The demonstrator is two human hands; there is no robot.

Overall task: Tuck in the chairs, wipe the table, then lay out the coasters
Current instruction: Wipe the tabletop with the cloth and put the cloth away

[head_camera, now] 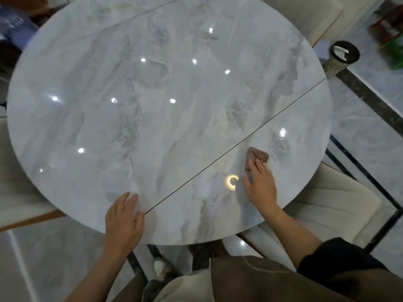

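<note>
A round grey marble table (152, 110) fills the view, with a thin dark seam running across its near right part. My right hand (261, 185) lies flat on a folded brown cloth (256, 156) near the table's right front edge, fingers pressing it to the top. My left hand (124, 223) rests palm down on the near edge, holding nothing. Cream chairs stand around the table: one at the right (322, 205), one at the left (19, 192), one at the back (305, 16). No coasters are in view.
A small bin (342, 57) with a dark rim stands on the tiled floor at the right of the table. Blurred coloured items (390, 38) lie at the far right, and a blue object (15, 25) at the far left. A chair back (250, 280) is right in front of me.
</note>
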